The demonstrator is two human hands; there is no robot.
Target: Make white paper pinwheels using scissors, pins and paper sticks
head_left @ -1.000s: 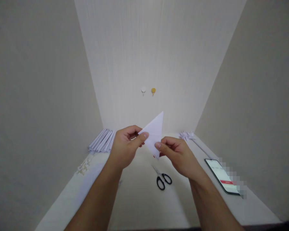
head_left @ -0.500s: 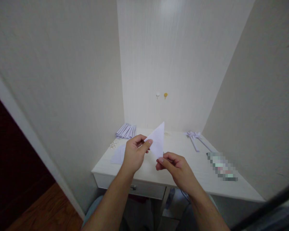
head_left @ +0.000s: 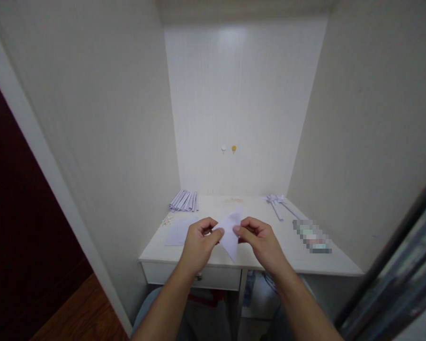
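Paper (head_left: pixel 229 237), seemingly folded already, is pinched by the left hand (head_left: pixel 199 240) and right hand (head_left: pixel 260 235); left of it, rolled tubes (head_left: pixel 184 201) look finished, flat sheets (head_left: pixel 176 233) unworked.

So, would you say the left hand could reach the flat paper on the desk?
Probably not without letting go: the left hand pinches the white sheet, though the flat paper lies nearby.
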